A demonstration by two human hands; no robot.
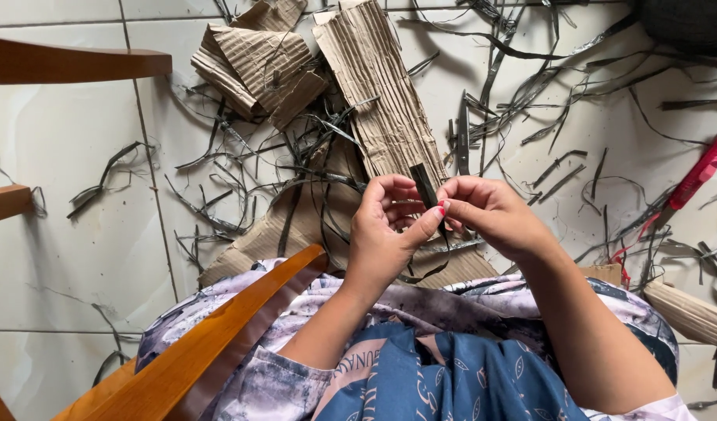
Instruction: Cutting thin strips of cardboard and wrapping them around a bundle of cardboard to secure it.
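Head view, reading left to right: I see wooden chair rails at the far left over the tiled floor, and an orange-brown wooden armrest slanting across my near left. Beyond it lie torn sheets of corrugated cardboard, with thin dark offcuts scattered all over the tiles.

At centre, my left hand is closed in a pinch, thumb and fingers curled round the lower part of a narrow dark strip. The strip stands nearly upright between both hands, its long axis running near to far and leaning slightly to the left at its far end, which pokes out above the fingertips. My right hand is closed on the same strip from the right side, its fingertips touching those of the left. Both hands are equally close to it; neither leads. A loose tail of the strip loops down below the hands toward my lap.

At the far right a red-handled tool lies on the floor, well apart from the right hand.
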